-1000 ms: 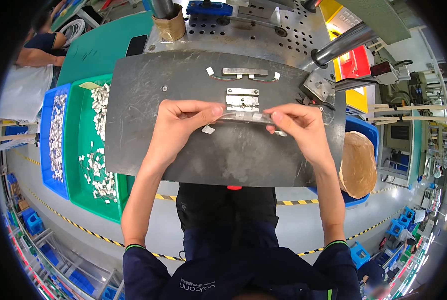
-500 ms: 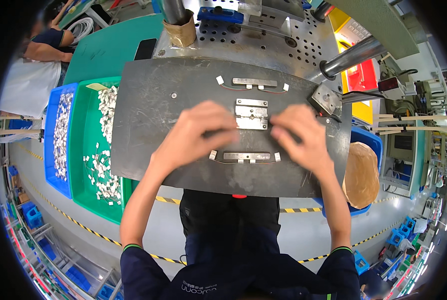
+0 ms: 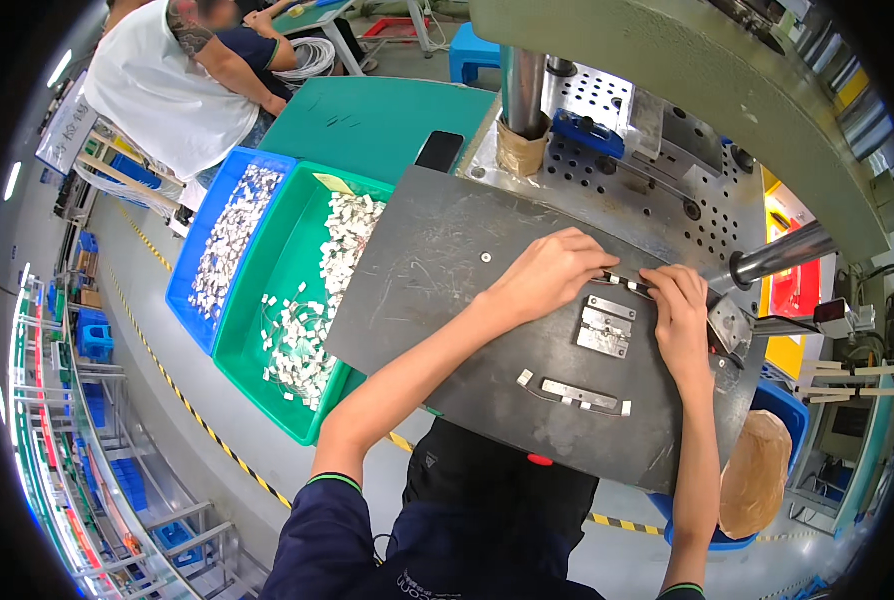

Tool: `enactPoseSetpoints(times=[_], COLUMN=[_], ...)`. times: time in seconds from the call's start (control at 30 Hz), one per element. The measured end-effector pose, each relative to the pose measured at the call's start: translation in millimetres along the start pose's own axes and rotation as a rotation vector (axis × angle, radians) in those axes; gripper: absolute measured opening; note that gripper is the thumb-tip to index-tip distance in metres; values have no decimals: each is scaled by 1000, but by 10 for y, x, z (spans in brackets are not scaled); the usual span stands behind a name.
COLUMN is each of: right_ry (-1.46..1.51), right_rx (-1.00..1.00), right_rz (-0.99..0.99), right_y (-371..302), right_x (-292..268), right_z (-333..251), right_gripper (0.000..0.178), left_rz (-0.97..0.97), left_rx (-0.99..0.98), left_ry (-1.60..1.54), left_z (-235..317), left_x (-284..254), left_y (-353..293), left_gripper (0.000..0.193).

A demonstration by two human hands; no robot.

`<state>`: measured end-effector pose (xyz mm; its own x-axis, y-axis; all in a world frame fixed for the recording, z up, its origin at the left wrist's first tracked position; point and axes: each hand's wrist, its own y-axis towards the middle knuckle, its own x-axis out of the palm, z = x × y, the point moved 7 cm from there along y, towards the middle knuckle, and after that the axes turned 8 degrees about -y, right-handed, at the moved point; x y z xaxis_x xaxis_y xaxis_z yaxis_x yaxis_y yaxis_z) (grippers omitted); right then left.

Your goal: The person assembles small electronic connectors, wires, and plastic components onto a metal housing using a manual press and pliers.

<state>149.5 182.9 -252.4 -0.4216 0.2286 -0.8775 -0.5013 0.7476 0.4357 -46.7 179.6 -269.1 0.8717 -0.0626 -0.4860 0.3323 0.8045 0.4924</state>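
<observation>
A thin wire harness (image 3: 632,286) with small white connectors lies at the far metal bar on the dark work plate (image 3: 417,270). At its left end my left hand (image 3: 559,272) is closed, fingertips pinched together. My right hand (image 3: 679,308) has its fingers bent down at the right end. Fingers cover the harness ends and most of that bar. Between and just nearer than my hands sits a small metal fixture block (image 3: 605,328). Nearer me, a second metal bar (image 3: 579,394) has another harness along its front, with a white connector (image 3: 525,378) at its left end.
Left of the plate stand a green bin (image 3: 312,430) and a blue bin (image 3: 177,300) of white connectors. A phone (image 3: 440,151) rests behind the plate. Press columns (image 3: 523,90) rise at the back; a metal block (image 3: 730,328) sits at right. A co-worker (image 3: 167,90) is at far left.
My view has swung left, so the plate appears turned and farther right. Both hands have moved from beside the fixture block to the far bar and closed on the harness there.
</observation>
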Motion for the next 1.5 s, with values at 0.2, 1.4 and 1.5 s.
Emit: enactPoseSetpoints(times=[0.2,1.4,1.5], right_ry=[760,666,607], right_rx=[284,393,301], right_rz=[-125,-205,-90], right_y=[-95,-288,-227], right_x=[-81,140,85], right_z=[42,-114,-163], right_gripper=[24,36,39], left_rz=[-82,-191,-110], left_rx=[-310,-463,-152], left_ry=[-470,-331,-21], left_z=[90,94,273], left_x=[-184,76,0], left_y=[-24,-292,-216], left_gripper=[21,37,34])
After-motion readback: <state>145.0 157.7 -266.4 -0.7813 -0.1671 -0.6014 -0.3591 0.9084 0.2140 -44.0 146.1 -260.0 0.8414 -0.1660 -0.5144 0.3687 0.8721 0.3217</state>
